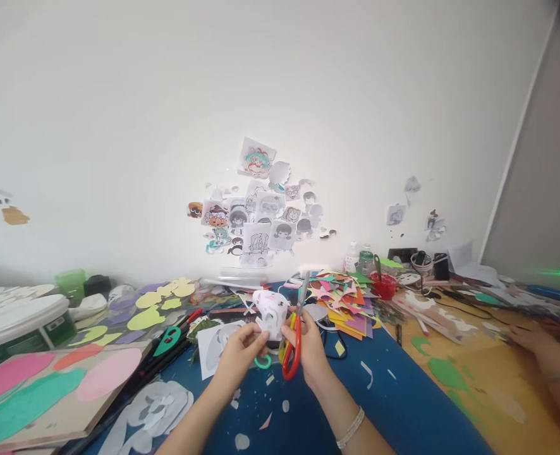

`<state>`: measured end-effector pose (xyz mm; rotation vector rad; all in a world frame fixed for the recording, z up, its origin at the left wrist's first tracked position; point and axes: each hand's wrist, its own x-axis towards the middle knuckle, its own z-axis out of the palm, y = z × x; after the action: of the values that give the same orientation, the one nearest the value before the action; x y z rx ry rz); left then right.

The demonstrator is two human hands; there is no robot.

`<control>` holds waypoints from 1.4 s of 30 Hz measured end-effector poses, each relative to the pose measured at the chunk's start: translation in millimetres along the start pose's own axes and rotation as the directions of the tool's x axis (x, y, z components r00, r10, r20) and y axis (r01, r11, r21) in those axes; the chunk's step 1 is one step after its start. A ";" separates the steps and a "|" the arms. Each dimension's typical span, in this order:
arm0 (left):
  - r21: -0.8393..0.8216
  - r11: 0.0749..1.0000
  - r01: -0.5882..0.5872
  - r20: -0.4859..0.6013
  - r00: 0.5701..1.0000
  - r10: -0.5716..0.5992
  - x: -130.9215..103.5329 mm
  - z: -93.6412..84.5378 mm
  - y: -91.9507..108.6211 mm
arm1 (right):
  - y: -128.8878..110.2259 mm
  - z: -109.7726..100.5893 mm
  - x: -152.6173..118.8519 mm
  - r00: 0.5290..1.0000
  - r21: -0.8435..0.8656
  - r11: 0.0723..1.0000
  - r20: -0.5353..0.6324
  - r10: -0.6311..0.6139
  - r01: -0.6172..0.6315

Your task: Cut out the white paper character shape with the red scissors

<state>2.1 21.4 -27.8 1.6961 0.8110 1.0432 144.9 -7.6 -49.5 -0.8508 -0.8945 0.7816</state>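
Note:
My left hand pinches the lower left edge of a white paper cutout with dark markings. My right hand holds scissors with red and yellow handles, and its fingers also touch the cutout's right side. The metal blades point up, just right of the paper. Behind my left hand lies a white sheet with a grey print. A small green ring shows below the cutout. Paper scraps are scattered on the blue mat beneath my hands.
Coloured paper pieces are heaped behind and right of my hands. White tubs and a board with coloured shapes stand at left. Grey cutouts lie front left. Another person's hand rests over the wooden table at right.

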 end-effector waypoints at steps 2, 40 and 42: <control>0.092 0.996 0.008 -0.010 1.000 -0.007 2.9 -0.9 -5.2 | -4.9 0.6 -1.0 0.999 0.065 0.997 -0.003 0.034 -0.034; -0.243 0.968 -0.062 -0.338 0.941 -0.025 -1.2 -23.3 18.7 | 25.5 -14.0 1.4 0.889 -0.288 0.921 0.444 -0.113 0.261; -0.229 0.971 -0.062 -0.345 0.938 -0.022 -2.1 -24.3 19.4 | 26.0 -14.4 0.4 0.886 -0.302 0.919 0.455 -0.095 0.253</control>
<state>-19.8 22.4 -5.7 1.3387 0.8514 1.4195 152.3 0.1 -77.2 -0.9060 -1.5265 0.6662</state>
